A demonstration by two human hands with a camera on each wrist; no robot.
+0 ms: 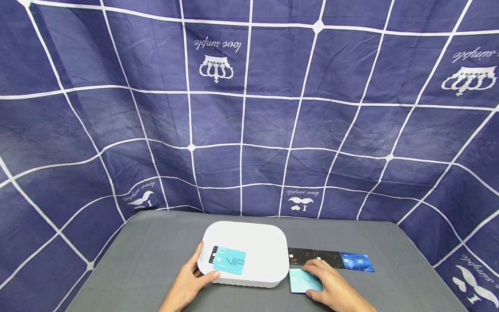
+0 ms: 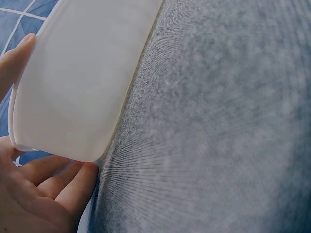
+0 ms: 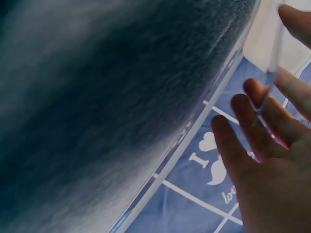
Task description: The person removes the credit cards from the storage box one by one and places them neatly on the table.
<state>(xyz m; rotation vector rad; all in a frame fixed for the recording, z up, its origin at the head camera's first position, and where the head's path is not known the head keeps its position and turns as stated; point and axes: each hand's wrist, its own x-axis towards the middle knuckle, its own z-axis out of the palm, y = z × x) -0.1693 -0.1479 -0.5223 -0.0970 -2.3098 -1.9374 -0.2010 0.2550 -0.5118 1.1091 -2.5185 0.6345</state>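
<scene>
Currently, the left hand point(image 1: 190, 278) grips a white box point(image 1: 263, 240); beside its right edge, the right hand point(image 1: 328, 284) pinches a turquoise card point(image 1: 299, 281).

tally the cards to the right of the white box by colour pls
teal card: 1
black cards: 2
blue card: 1
total: 4 showing; whether more lie beneath can't be told
</scene>
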